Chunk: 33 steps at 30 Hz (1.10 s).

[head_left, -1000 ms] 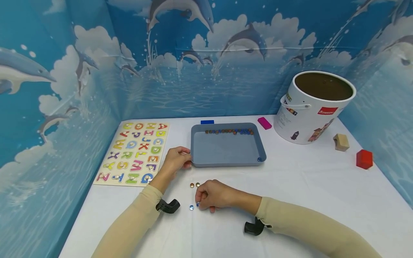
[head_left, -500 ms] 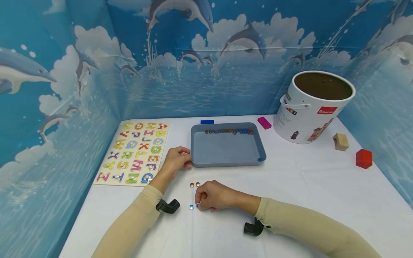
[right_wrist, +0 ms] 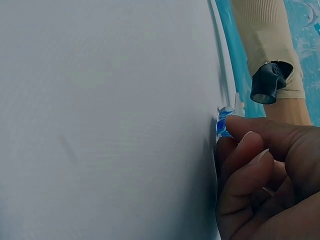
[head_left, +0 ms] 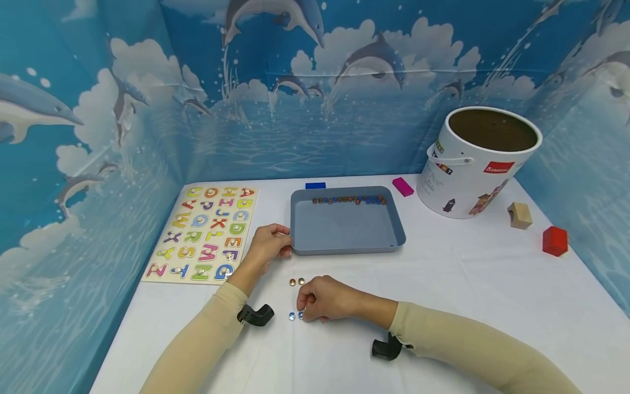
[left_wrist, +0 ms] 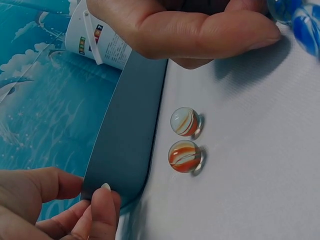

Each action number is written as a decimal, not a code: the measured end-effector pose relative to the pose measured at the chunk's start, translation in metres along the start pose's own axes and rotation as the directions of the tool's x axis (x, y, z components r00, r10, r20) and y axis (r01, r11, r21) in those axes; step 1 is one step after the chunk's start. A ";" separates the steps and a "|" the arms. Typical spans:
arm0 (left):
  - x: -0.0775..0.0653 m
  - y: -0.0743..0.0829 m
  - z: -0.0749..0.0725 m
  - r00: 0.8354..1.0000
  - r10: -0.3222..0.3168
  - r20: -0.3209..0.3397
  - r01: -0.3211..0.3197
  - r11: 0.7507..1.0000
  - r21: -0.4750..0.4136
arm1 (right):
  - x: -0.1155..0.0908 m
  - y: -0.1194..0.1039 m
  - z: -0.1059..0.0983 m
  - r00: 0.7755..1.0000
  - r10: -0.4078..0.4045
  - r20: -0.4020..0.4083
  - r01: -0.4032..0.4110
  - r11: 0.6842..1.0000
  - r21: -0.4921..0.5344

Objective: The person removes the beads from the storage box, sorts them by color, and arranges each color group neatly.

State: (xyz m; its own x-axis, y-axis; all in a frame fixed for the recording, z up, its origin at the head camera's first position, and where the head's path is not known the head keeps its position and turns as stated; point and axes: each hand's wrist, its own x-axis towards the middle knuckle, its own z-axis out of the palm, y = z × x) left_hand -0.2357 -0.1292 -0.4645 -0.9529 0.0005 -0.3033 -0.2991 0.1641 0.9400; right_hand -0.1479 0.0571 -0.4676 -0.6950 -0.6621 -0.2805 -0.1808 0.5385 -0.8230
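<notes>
My left hand (head_left: 270,243) holds the left front corner of a grey-blue tray (head_left: 344,230), thumb and fingers pinching its wall (left_wrist: 125,135) in the left wrist view. Low over the white cloth, my right hand (head_left: 327,298) pinches a blue swirled marble (head_left: 301,316) between thumb and fingertip; the fingers partly hide it. A second blue marble (head_left: 292,316) lies just to its left. Between the hands, two orange-and-white marbles (left_wrist: 184,156) sit side by side on the cloth. Several blue and orange marbles (head_left: 346,200) line the tray's far side.
A wooden alphabet puzzle board (head_left: 202,235) lies to the left. Behind the tray is a blue block (head_left: 315,186), with a pink block (head_left: 403,187) right of it. A white bucket (head_left: 477,164), a wooden block (head_left: 520,215) and a red block (head_left: 555,241) stand at the right.
The hands have hardly moved; the pinched blue marble shows slightly more beside the fingertips. In the tray's front right corner, the blue marble seen earlier now shows only as a small dark spot.
</notes>
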 end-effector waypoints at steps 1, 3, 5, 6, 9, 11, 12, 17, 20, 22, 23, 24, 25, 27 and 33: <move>0.000 0.000 0.000 1.000 -0.001 0.001 0.001 1.000 -0.002 | 0.000 0.000 0.000 1.000 -0.001 0.001 0.001 1.000 -0.003; 0.000 0.000 0.000 1.000 -0.002 0.001 0.002 1.000 -0.002 | 0.000 0.000 -0.001 1.000 -0.005 -0.001 0.005 1.000 -0.010; 0.000 0.000 0.000 1.000 -0.002 0.002 0.002 1.000 -0.002 | -0.001 0.000 -0.003 1.000 -0.013 -0.007 0.012 1.000 -0.028; 0.001 0.000 0.000 1.000 -0.003 0.002 0.003 1.000 -0.003 | -0.001 0.000 -0.005 1.000 -0.017 -0.012 0.016 0.999 -0.034; 0.002 0.000 0.000 1.000 -0.003 0.003 0.003 1.000 -0.007 | -0.002 0.000 -0.013 0.999 -0.024 -0.030 0.022 0.999 -0.050; 0.002 0.000 0.000 1.000 -0.005 0.002 0.005 1.000 -0.007 | -0.004 0.000 -0.022 0.999 -0.023 -0.033 0.022 0.999 -0.038; 0.002 0.000 0.000 1.000 -0.006 0.001 0.006 1.000 -0.007 | -0.005 -0.001 -0.027 0.999 -0.025 -0.032 0.024 0.999 -0.028; 0.002 0.001 0.000 1.000 -0.012 0.004 0.012 1.000 0.002 | -0.016 -0.007 -0.072 0.997 -0.054 -0.048 0.055 0.998 0.029; 0.002 0.000 0.000 1.000 -0.014 0.007 0.014 1.000 0.003 | -0.025 -0.011 -0.103 0.991 -0.062 -0.117 0.070 0.995 0.068; 0.002 0.000 -0.001 1.000 -0.016 0.006 0.016 1.000 0.004 | -0.031 -0.010 -0.122 0.985 -0.058 -0.161 0.073 0.993 0.089; 0.002 0.000 -0.001 1.000 -0.016 0.006 0.016 1.000 0.005 | -0.034 -0.010 -0.131 0.983 -0.052 -0.177 0.070 0.993 0.098; 0.002 0.000 -0.001 1.000 -0.015 0.005 0.015 1.000 0.007 | -0.037 -0.008 -0.140 0.981 -0.047 -0.186 0.067 0.992 0.102; 0.002 0.000 -0.001 1.000 -0.016 0.005 0.016 1.000 0.008 | -0.040 -0.007 -0.148 0.980 -0.042 -0.194 0.062 0.993 0.100; 0.002 0.001 -0.001 1.000 -0.017 0.005 0.017 1.000 0.007 | -0.045 -0.002 -0.165 0.977 -0.019 -0.211 0.041 0.994 0.098; 0.002 0.002 0.000 1.000 -0.029 0.004 0.029 0.999 0.014 | -0.051 0.024 -0.207 0.952 0.056 -0.300 -0.031 0.995 0.090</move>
State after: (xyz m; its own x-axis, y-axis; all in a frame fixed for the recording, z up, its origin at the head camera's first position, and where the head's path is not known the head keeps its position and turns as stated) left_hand -0.2382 -0.1292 -0.4629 -0.9435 0.0000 -0.3315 -0.3262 0.1780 0.9284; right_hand -0.2602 0.2115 -0.3704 -0.8806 -0.4439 -0.1656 -0.0961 0.5095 -0.8551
